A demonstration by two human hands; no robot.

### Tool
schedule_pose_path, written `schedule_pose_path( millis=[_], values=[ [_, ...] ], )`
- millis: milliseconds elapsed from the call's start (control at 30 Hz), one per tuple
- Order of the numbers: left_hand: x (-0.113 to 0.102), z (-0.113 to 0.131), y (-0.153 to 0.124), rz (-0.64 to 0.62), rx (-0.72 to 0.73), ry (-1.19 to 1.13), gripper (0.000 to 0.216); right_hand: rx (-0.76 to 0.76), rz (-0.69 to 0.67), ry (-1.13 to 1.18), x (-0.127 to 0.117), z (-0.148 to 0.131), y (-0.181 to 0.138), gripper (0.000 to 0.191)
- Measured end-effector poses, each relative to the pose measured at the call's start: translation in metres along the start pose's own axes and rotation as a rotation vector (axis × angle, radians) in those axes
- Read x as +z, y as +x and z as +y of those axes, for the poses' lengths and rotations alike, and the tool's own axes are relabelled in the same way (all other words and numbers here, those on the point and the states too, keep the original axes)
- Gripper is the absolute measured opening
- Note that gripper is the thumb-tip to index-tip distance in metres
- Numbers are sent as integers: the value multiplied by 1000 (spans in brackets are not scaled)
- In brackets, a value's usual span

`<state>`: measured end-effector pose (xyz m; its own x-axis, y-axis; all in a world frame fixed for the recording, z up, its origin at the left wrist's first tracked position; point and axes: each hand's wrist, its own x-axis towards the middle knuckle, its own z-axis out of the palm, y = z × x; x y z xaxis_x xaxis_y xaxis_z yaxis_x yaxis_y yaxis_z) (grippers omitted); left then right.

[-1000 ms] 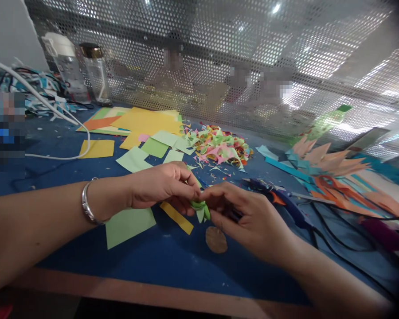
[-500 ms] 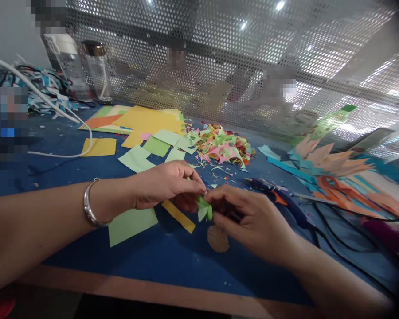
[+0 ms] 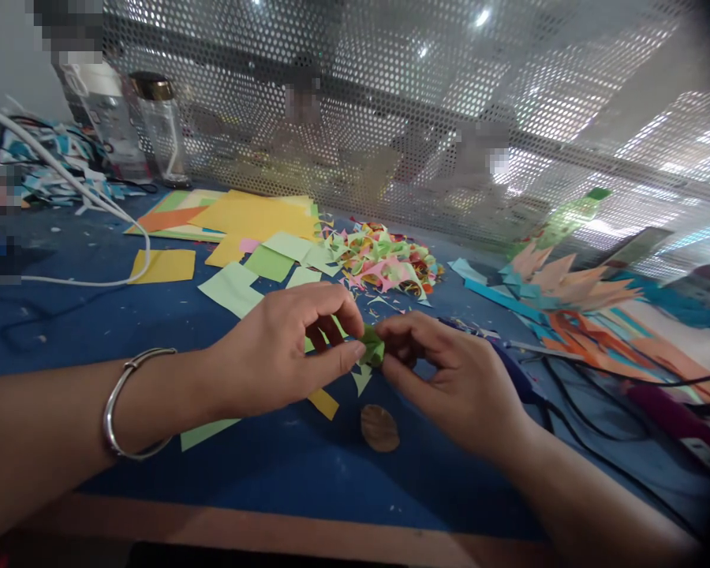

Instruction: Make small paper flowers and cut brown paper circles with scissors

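My left hand [image 3: 284,355] and my right hand [image 3: 450,379] meet over the blue table [image 3: 272,473], both pinching a small folded green paper piece [image 3: 371,347] between thumb and fingers. A silver bangle [image 3: 124,402] circles my left wrist. Just under the hands lie a yellow paper strip [image 3: 324,403], a light green paper square [image 3: 204,432] and a small brown disc [image 3: 379,427].
Yellow and green paper sheets [image 3: 254,221] and a heap of coloured paper scraps [image 3: 384,260] lie behind the hands. Orange and blue cut shapes [image 3: 573,292], dark cables [image 3: 597,386] and a tool sit right. Two bottles [image 3: 154,126] and a white cable [image 3: 95,205] stand left, before a perforated metal screen.
Both hands have turned and lifted the green paper a little; my left hand now faces back-up and has shifted nearer, with the bangle slid along the wrist.
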<state>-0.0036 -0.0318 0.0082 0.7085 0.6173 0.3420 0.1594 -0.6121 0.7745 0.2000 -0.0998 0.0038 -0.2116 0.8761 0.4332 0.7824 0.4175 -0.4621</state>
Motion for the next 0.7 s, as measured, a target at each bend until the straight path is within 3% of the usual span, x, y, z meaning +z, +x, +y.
schedule_pose_path(
  millis=[200,567,700],
  values=[
    [4,-7,6,-34,-121,-145,13,6,-37,-30,2,3,-3,15],
    [6,-11,6,-29,-137,-221,13,-9,-43,-29,3,3,-3,16],
    [6,-8,6,-13,-85,-148,8,-3,-48,-33,3,5,-4,16]
  ],
)
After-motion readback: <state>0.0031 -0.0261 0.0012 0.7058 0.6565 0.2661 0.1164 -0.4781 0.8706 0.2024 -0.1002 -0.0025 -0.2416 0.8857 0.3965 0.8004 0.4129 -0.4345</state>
